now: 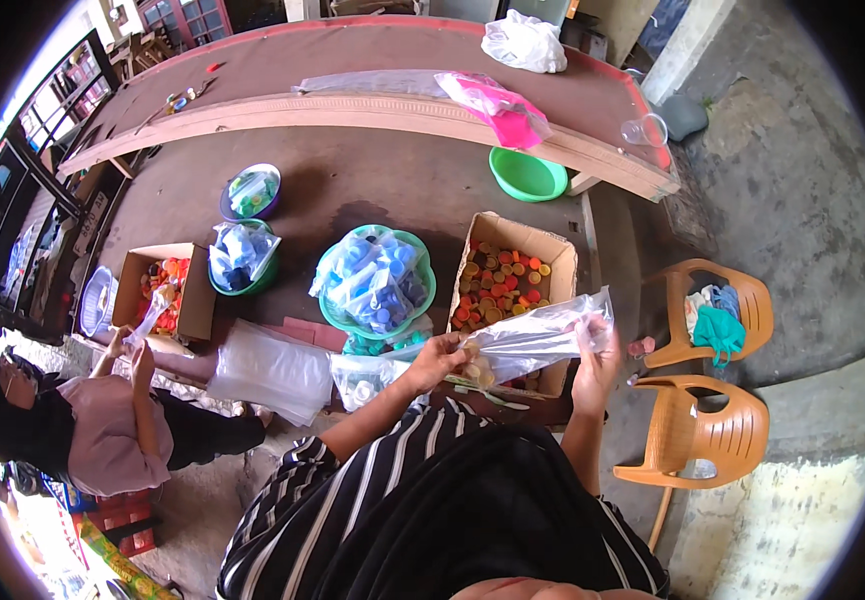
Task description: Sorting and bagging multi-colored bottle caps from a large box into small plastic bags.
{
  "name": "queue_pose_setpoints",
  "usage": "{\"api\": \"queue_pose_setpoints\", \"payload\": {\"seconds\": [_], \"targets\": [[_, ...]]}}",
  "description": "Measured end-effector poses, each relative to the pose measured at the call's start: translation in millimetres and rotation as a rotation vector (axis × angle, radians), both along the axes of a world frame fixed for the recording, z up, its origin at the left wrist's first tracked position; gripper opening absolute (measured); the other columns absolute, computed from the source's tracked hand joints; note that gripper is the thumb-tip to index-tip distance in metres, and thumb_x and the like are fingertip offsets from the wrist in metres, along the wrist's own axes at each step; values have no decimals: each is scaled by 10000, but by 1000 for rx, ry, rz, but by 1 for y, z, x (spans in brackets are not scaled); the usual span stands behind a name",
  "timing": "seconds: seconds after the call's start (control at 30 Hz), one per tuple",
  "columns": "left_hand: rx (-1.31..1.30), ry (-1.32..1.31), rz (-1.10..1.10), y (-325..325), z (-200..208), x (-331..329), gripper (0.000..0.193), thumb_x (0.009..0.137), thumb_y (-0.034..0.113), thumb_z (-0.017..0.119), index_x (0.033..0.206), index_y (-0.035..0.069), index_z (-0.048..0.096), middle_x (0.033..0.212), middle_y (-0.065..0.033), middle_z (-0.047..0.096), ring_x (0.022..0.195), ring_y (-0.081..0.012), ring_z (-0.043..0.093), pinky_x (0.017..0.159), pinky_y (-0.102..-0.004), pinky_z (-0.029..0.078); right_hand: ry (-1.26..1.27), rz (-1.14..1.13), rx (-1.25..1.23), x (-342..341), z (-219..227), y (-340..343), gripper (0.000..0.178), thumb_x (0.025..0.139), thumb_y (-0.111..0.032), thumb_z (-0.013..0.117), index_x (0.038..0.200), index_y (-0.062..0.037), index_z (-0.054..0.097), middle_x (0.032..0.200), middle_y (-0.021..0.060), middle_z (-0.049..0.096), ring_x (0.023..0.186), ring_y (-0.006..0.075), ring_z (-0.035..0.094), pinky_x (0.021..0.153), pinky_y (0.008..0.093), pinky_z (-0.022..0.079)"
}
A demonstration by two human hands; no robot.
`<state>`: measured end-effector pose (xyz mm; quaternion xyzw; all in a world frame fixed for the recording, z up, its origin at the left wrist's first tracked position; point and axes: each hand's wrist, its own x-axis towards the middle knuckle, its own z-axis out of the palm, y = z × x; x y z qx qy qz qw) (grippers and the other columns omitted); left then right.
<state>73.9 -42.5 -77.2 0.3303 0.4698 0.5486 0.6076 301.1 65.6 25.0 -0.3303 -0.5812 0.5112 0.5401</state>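
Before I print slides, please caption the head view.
Left hand and right hand hold a clear bag over a cardboard box.

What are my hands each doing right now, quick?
Left hand: closed on the clear plastic bag, by the yellowish caps inside.
Right hand: holding the bag's other end.

And here's the clear plastic bag (542, 332), stretched out in mid-air above the near part of the open cardboard box (527, 235), thin, creased and catching the light, its right end spread wide and flat. Over at the left end sits a small bunch of pale yellowish caps (477, 367), bundled tight against the film. Below it stands the box, right there by the near right corner of the table (402, 175), brown-walled, with red, orange and tan caps (502, 285) jumbled loosely inside.
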Motion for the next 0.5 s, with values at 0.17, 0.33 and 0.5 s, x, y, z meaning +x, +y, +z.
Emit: {"api": "queue_pose_setpoints", "payload": {"seconds": [0.17, 0.33, 0.5], "targets": [[137, 187, 42, 0, -2, -2, 319, 919, 146, 649, 1195, -6, 594, 1018, -78, 678, 909, -162, 652, 790, -313, 543, -72, 51, 19, -13, 2, -4, 284, 904, 39, 612, 1183, 10, 566, 1059, 72, 635, 971, 152, 625, 904, 297, 484], [377, 869, 303, 10, 24, -6, 515, 912, 238, 669, 1342, 15, 493, 1220, -151, 545, 1080, -237, 596, 891, -388, 522, -193, 103, 140, -34, -4, -18, 325, 875, 0, 672, 1188, 8, 584, 1105, 86, 665, 985, 141, 636, 868, 306, 516], [278, 655, 176, 5, 83, 1, 562, 888, 309, 688, 1347, 30, 522, 1159, -143, 576, 1039, -222, 576, 906, -352, 481, -497, 293, 252, -45, -20, -34, 471, 802, -81, 770, 1224, -23, 567, 1118, 167, 644, 1045, 307, 649, 872, 369, 509]]}}
